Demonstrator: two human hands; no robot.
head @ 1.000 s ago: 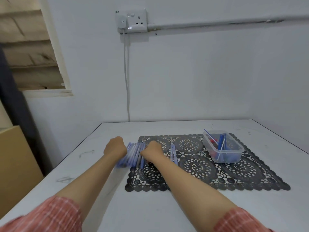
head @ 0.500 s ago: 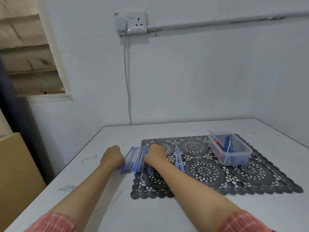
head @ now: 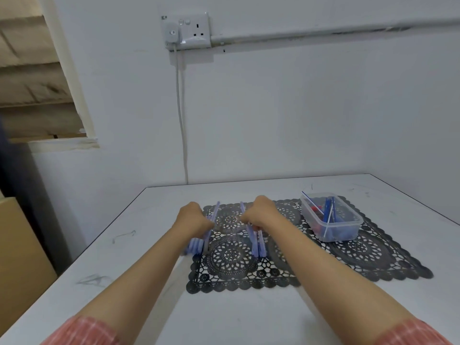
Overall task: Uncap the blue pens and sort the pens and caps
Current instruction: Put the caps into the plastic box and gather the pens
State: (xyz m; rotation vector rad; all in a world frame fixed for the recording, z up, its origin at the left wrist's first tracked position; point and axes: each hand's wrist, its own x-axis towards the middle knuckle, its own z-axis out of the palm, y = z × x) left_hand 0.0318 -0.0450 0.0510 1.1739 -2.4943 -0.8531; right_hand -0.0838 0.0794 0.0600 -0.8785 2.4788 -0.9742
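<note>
Left hand (head: pixel 193 219): curled round a bundle of pale blue plastic pens (head: pixel 196 246) under its palm.
Right hand (head: pixel 261 215): curled round a second pen bundle (head: pixel 256 245), probably separating groups for uncapping.

a gap of bare mat (head: pixel 231 255) is left between the left pen bundle (head: pixel 196 245) and the right pen bundle (head: pixel 257 247); the right side is blocked by the plastic container (head: pixel 348 232).
</note>
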